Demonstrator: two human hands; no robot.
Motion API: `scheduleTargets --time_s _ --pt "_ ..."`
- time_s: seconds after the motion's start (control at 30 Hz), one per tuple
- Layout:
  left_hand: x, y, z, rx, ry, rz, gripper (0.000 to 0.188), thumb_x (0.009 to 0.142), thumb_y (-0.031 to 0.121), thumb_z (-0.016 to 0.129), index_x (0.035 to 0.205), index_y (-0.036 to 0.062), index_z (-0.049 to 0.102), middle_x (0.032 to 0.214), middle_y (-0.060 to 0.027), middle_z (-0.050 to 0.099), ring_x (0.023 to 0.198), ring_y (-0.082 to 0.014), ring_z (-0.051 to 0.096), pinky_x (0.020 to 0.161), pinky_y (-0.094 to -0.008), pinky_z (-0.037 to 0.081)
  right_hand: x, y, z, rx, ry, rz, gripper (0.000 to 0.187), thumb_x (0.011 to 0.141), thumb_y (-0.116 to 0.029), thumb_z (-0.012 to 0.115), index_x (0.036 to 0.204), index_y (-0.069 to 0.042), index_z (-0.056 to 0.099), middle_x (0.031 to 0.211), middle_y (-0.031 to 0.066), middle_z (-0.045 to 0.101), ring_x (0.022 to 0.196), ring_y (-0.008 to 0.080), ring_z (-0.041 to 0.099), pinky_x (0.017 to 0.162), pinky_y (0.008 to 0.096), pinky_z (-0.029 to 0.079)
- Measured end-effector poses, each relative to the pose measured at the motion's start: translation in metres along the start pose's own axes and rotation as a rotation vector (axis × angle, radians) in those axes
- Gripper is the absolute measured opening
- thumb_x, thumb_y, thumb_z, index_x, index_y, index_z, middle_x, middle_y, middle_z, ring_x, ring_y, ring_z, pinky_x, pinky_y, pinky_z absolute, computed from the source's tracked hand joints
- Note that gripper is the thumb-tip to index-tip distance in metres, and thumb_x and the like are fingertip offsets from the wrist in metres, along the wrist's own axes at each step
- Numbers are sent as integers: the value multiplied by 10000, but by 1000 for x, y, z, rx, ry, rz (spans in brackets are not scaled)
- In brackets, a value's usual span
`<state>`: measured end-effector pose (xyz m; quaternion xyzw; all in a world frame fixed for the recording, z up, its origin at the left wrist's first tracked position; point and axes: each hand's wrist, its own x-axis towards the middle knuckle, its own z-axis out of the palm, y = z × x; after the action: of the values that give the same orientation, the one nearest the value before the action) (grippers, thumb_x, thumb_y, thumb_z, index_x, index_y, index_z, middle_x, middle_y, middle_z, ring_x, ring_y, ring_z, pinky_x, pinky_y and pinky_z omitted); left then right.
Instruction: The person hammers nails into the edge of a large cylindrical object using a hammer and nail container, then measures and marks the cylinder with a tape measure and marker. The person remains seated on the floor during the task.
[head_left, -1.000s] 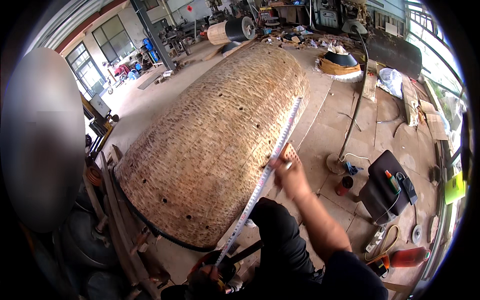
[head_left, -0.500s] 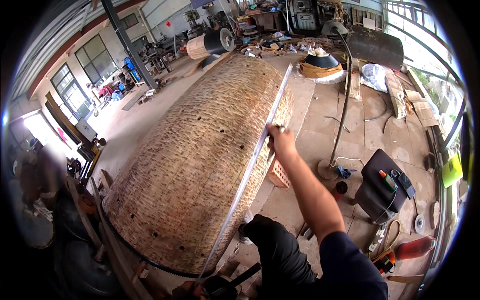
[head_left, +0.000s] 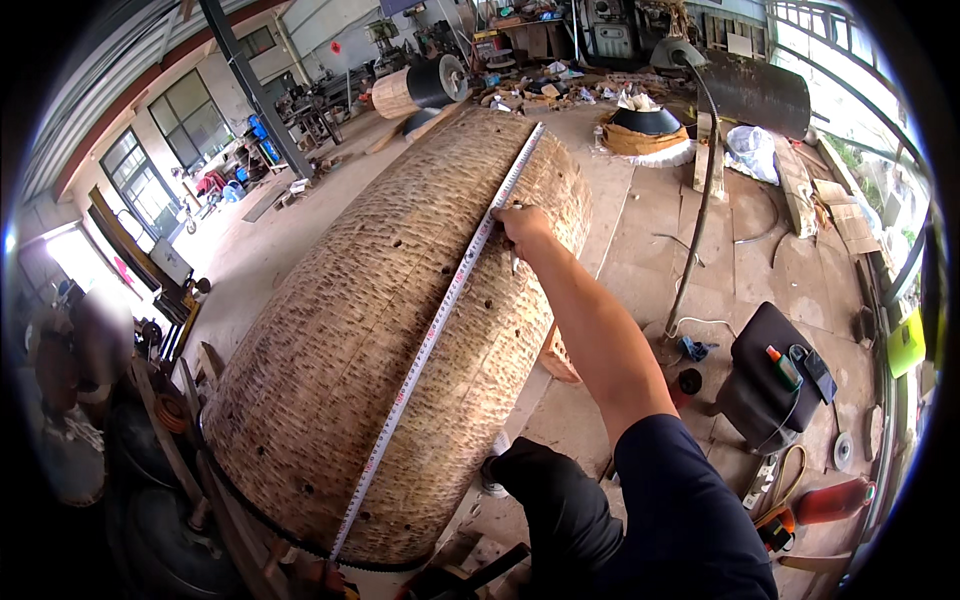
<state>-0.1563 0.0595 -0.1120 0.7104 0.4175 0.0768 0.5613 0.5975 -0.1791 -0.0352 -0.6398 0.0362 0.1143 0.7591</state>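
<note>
A large brown drum (head_left: 340, 350) with a rough, dimpled surface and small dark holes lies lengthwise before me. A white tape measure (head_left: 430, 345) runs along its top, its marked face up. My right hand (head_left: 525, 230) is closed on the tape toward the drum's far end, fingers pinching its edge. A small white stick-like thing (head_left: 515, 263) pokes out below that hand; its kind is unclear. At the lower edge, my left hand (head_left: 335, 580) is at the tape's near end, dark and mostly cut off. A black rim (head_left: 290, 520) edges the drum's near end.
Right of the drum stand a perforated brick (head_left: 560, 358), a lamp pole (head_left: 690, 230) and a black stool (head_left: 765, 375) holding small items. A red bottle (head_left: 835, 498) lies farther right. Wooden beams (head_left: 235, 520) border the near left. Scraps litter the far floor.
The tape has shifted left from the drum's right side onto its top, and its marked face now shows. Both my hands have moved left with it.
</note>
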Motion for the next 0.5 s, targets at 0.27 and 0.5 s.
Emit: scheduleTargets --time_s 0.27,0.5 --pt "-1 66 15 -649 -489 253 479 1068 438 381 1304 51 535 981 -152 629 564 -273 505 574 -443 467 -17 -12 1 166 -27 0 203 867 -136 753 811 27 646 714 95 593 544 206 546 434 388 402" --pt "-14 140 47 1471 211 1250 259 1012 233 522 1213 70 545 892 -104 581 768 -290 564 707 -440 506 7 -11 -3 47 -32 20 183 863 -144 763 835 19 685 705 110 665 536 217 604 445 385 422"
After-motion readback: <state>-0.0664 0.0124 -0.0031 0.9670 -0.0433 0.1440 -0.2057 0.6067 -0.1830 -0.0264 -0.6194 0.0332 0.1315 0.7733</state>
